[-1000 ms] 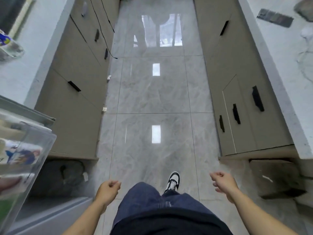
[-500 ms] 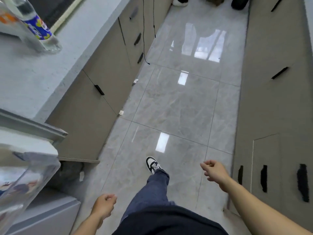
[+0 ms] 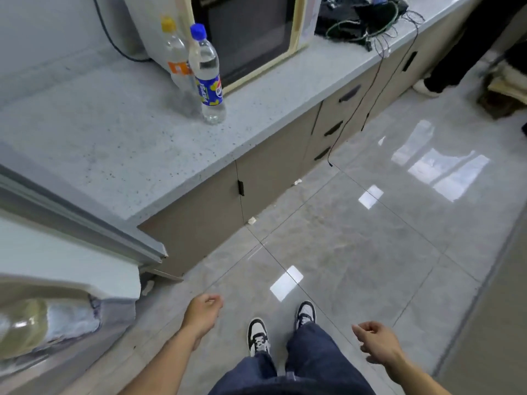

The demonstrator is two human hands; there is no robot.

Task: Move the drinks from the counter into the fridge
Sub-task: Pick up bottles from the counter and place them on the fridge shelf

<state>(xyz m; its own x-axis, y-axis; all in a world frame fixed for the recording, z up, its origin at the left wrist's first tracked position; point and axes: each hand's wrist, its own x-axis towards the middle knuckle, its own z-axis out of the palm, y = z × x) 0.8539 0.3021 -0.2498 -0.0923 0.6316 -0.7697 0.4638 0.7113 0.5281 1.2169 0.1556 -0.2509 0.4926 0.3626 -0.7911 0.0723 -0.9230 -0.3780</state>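
1. Two drink bottles stand upright on the counter [image 3: 119, 143], just in front of the microwave [image 3: 251, 32] — the blue-capped bottle [image 3: 206, 78] nearer the counter edge, the yellow-capped bottle [image 3: 175, 57] just behind it, the two seeming to touch.
2. The left hand [image 3: 202, 313] hangs low over the floor, fingers loosely curled and holding nothing.
3. The right hand [image 3: 376, 342] is also low — fingers curled inward, empty.
4. The open fridge door [image 3: 74, 240] fills the lower left, well apart from the bottles.

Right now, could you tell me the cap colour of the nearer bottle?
Blue, on the nearer bottle; head view.
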